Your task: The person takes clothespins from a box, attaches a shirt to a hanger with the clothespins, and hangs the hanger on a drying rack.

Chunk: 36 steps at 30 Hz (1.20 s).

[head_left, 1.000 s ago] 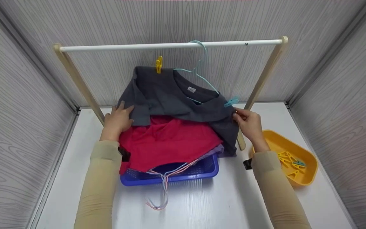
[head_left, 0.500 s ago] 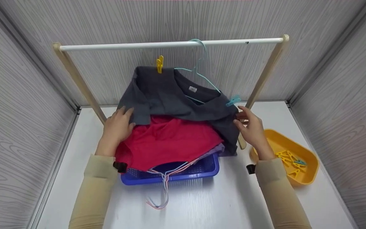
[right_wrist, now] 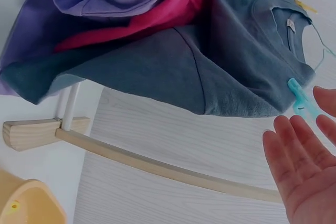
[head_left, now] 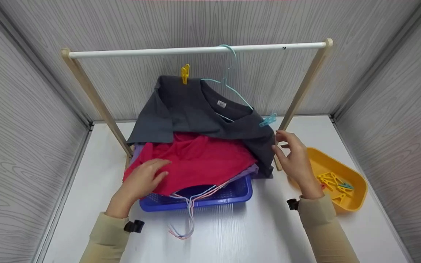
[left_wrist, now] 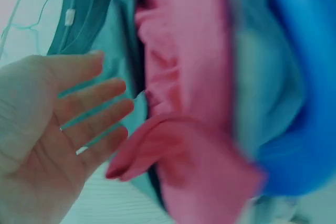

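Note:
A dark grey shirt [head_left: 192,109] hangs from a light-blue hanger [head_left: 232,87] hooked over the rack's white rail. A yellow clothespin [head_left: 185,74] grips its left shoulder and a light-blue clothespin [head_left: 268,119] its right shoulder. Below it, a red garment [head_left: 196,164] lies over the blue basket [head_left: 199,205]. My left hand [head_left: 143,180] is over the red garment's left side, fingers extended; the left wrist view shows its palm holding nothing. My right hand [head_left: 294,157] is beside the shirt's right sleeve, fingers loosely bent and apart from the blue clothespin in the right wrist view.
The rack's white rail [head_left: 152,53] runs between two wooden legs [head_left: 93,98]. At the right stands a yellow tray [head_left: 358,197] of clothespins [head_left: 336,184]. Several wire hangers [head_left: 189,219] hang over the basket's front edge. Purple cloth [head_left: 249,171] shows under the red garment.
My left hand has let go of the shirt's left sleeve and come down toward me, over the red garment. The right hand has released the right sleeve and drawn back slightly.

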Motion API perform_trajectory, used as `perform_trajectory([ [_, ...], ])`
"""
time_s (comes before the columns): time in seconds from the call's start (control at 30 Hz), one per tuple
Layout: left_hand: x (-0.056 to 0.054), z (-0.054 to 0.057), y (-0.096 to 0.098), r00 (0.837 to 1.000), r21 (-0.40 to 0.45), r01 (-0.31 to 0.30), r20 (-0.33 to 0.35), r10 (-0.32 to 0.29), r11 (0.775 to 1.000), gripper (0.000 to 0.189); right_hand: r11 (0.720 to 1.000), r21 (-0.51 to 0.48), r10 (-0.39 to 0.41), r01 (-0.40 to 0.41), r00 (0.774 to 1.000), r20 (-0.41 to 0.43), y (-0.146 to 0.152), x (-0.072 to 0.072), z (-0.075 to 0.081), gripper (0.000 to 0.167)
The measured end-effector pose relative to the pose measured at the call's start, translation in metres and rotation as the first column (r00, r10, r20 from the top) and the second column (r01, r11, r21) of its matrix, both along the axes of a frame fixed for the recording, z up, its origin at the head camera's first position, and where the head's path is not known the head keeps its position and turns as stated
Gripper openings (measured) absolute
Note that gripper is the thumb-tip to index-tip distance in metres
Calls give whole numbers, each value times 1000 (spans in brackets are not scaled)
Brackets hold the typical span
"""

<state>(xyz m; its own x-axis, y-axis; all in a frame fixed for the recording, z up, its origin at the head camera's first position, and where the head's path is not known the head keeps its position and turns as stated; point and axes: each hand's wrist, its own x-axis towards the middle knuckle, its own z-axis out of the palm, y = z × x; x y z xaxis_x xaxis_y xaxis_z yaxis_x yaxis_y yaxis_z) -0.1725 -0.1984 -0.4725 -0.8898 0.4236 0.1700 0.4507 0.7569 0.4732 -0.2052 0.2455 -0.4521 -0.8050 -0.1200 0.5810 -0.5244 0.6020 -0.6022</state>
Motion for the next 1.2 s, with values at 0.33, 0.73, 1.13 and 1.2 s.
perform_trajectory([
  [0.33,17,-28,-13,999,-83,14,-33,-17,996,49,1000,-10,-9,10,1000,9,17,8,-14,42],
  [0.73,26,-38,-37,998,-126,-14,-56,7,992,42,989,42,-149,143,946,286,65,10,-41,42],
  [1.13,22,-41,-53,969,-147,-16,-245,-21,989,23,985,107,-169,133,860,481,113,-5,-49,38],
  [1.2,23,-42,-53,966,-153,-15,-257,-25,988,22,983,151,-168,101,823,543,120,-6,-51,38],
])
